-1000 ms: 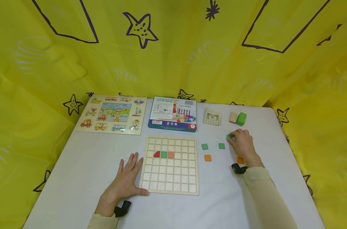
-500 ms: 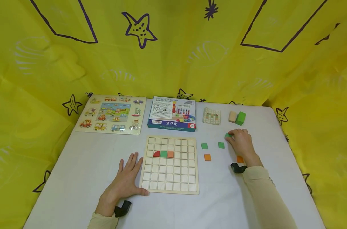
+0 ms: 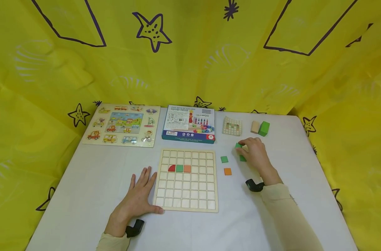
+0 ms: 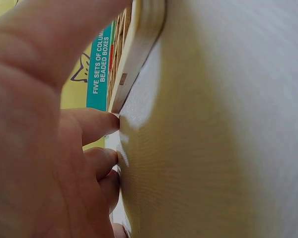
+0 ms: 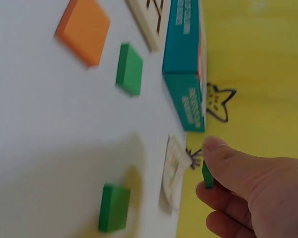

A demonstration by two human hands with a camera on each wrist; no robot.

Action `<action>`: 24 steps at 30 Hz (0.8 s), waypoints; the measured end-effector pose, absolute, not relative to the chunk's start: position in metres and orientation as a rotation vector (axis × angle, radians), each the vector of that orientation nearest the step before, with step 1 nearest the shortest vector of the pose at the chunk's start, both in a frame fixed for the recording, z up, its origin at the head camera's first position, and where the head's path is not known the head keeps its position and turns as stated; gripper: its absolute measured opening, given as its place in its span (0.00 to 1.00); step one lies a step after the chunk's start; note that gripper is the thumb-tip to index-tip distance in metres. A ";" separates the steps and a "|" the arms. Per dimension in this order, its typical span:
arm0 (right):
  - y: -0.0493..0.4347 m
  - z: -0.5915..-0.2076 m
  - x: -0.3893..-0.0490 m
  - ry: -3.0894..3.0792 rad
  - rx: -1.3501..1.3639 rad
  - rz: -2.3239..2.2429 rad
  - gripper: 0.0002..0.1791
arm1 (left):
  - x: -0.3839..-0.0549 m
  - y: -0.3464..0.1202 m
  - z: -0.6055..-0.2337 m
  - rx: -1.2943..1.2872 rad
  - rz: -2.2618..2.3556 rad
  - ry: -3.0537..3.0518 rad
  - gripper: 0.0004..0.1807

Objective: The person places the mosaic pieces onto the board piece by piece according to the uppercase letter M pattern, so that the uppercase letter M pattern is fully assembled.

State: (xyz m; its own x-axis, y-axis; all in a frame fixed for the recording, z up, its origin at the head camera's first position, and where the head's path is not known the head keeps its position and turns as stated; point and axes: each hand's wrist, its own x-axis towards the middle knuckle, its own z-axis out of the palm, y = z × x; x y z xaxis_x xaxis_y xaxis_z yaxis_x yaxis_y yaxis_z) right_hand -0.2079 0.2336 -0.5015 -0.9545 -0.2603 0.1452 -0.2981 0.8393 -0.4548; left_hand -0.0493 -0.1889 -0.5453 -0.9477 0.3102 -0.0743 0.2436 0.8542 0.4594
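Between thumb and finger, my right hand (image 3: 255, 155) pinches a green square tile (image 5: 207, 175), raised off the table. Below it lies another green tile (image 5: 114, 208), partly covered by the hand in the head view. My left hand (image 3: 139, 195) rests spread on the table, its thumb at the near left corner of a wooden grid board (image 3: 185, 195). One row of the board carries a red quarter-round tile (image 3: 172, 168), a green tile (image 3: 179, 168) and a salmon tile (image 3: 187, 168). A further green tile (image 3: 224, 159) and an orange tile (image 3: 228, 171) lie right of the board.
Behind the board stands a cardboard box (image 3: 188, 123) with printed lettering, and left of it a vehicle picture puzzle (image 3: 121, 125). A creased pattern sheet (image 3: 232, 126), a plain wooden block (image 3: 255, 127) and a green block (image 3: 264, 128) stand at the back right. A yellow curtain (image 3: 190, 69) surrounds the table.
My right hand has lifted the green tile and carried it left, over the green tile on the table. The orange tile by the right wrist is now hidden. The left hand stays put.
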 end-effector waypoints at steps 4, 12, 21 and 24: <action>0.220 -0.498 -0.206 -2.909 0.517 0.756 0.15 | -0.050 -0.188 -0.545 0.426 0.695 2.878 0.74; 0.196 -0.496 -0.200 -2.928 0.574 0.793 0.15 | -0.050 -0.189 -0.544 0.423 0.670 2.874 0.74; 0.171 -0.501 -0.187 -2.919 0.748 0.754 0.15 | -0.049 -0.190 -0.544 0.432 0.681 2.875 0.74; 0.164 -0.504 -0.184 -2.929 0.785 0.734 0.15 | -0.049 -0.189 -0.545 0.438 0.688 2.873 0.74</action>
State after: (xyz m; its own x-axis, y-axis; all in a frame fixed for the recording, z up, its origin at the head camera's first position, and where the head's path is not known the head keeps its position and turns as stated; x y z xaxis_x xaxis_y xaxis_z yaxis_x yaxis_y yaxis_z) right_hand -0.1838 0.1641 -0.5044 -0.8731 -0.4673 0.1387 -0.4775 0.7626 -0.4365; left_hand -0.0494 -0.1894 -0.5447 -0.9453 0.3158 -0.0814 0.2446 0.8517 0.4635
